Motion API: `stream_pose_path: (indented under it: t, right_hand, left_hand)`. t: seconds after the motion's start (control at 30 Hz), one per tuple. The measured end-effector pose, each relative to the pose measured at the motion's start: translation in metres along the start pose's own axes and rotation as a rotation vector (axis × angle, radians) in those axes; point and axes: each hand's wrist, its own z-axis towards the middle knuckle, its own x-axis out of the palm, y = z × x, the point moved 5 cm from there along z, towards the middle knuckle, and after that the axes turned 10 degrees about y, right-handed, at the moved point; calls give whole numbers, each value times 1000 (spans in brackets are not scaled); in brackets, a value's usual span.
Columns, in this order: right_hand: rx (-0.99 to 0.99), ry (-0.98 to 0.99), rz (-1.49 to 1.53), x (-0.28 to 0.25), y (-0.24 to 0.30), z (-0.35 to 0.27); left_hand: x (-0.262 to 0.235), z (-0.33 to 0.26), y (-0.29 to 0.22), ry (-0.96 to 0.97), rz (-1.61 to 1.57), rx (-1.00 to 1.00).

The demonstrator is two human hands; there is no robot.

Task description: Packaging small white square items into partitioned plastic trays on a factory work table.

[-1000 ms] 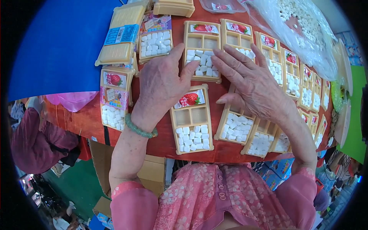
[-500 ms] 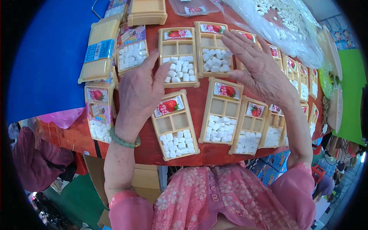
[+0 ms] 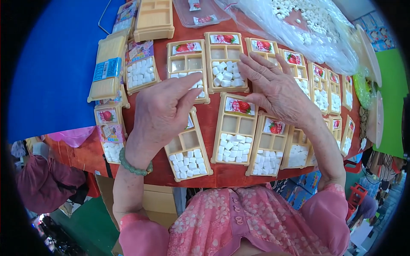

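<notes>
My left hand [image 3: 159,113], a green bead bracelet at its wrist, hovers over the left part of the tray rows with thumb and forefinger apart. Its fingertips cover part of the white marshmallow-like pieces in a beige tray [image 3: 186,63], and the hand hides the top of a lower tray [image 3: 191,160]. My right hand [image 3: 279,91] spreads flat, fingers pointing up and left, beside the white pieces [image 3: 226,74] of another tray; touching or not, I cannot tell. Neither hand visibly holds anything. Each tray pairs a strawberry-print packet [image 3: 239,106] with two small compartments and white pieces.
Filled trays continue along the red table [image 3: 230,175] to the right. Stacked beige trays [image 3: 153,30] and wrapped packs [image 3: 106,70] stand at the left. A clear bag of white pieces [image 3: 316,25] lies at the back, beside a clear plastic tub [image 3: 183,17] holding packets.
The whole view has shifted, so the near trays sit slightly lower and more left. My left forefinger and thumb now reach further over the first upper tray. My right hand stays spread.
</notes>
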Motion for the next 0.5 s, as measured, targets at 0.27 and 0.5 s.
stream_pose_path:
  t: [0.27, 0.5]
  right_hand:
    - [-20, 12, -41, 9, 2, -2]
    - [-75, 46, 0, 6, 15, -7]
  left_hand:
    - [21, 26, -1, 135, 146, -8]
    - [37, 22, 1, 142, 134, 13]
